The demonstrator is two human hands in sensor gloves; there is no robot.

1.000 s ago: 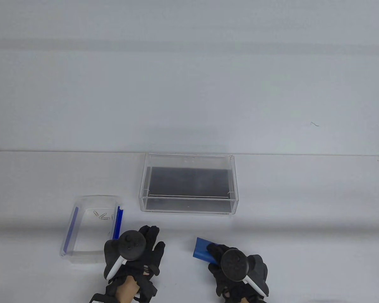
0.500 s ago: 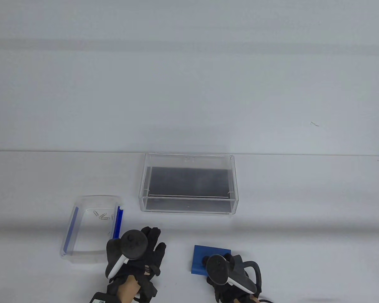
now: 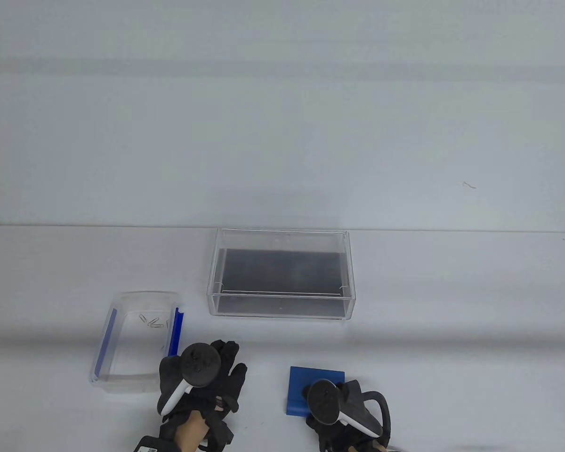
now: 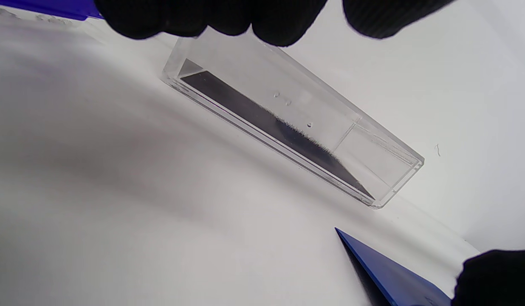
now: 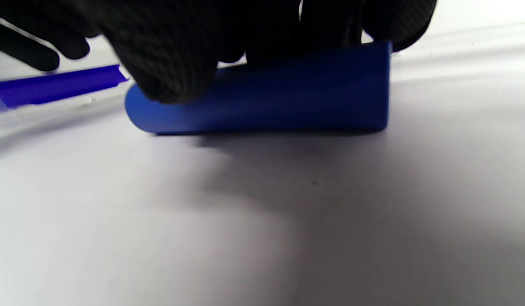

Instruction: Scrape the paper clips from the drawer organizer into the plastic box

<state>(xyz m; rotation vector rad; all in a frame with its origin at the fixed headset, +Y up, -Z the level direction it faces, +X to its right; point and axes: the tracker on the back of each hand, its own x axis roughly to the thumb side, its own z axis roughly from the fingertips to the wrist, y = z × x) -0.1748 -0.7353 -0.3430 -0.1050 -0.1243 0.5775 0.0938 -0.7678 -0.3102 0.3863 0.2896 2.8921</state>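
Note:
A clear drawer organizer (image 3: pixel 212 282) with a dark floor stands mid-table; it also shows in the left wrist view (image 4: pixel 288 114). No paper clips show in it. A clear plastic box (image 3: pixel 122 296) with blue latches stands at the left and holds a few paper clips (image 3: pixel 154 322). My left hand (image 3: pixel 228 360) rests flat on the table by the box's right latch, fingers spread, holding nothing. My right hand (image 3: pixel 327 400) grips a blue scraper (image 3: pixel 315 379) that lies on the table near the front edge. In the right wrist view my fingers (image 5: pixel 173 51) wrap over the scraper (image 5: pixel 288 97).
The table's back edge runs just behind the organizer. The box's right blue latch (image 3: pixel 175 332) stands up beside my left hand and shows in the right wrist view (image 5: pixel 54 87). White table surface lies to the right of the scraper.
My right hand turned and drew back toward the front edge, bringing the scraper from a slanted pose down square on the table. The left hand barely moved.

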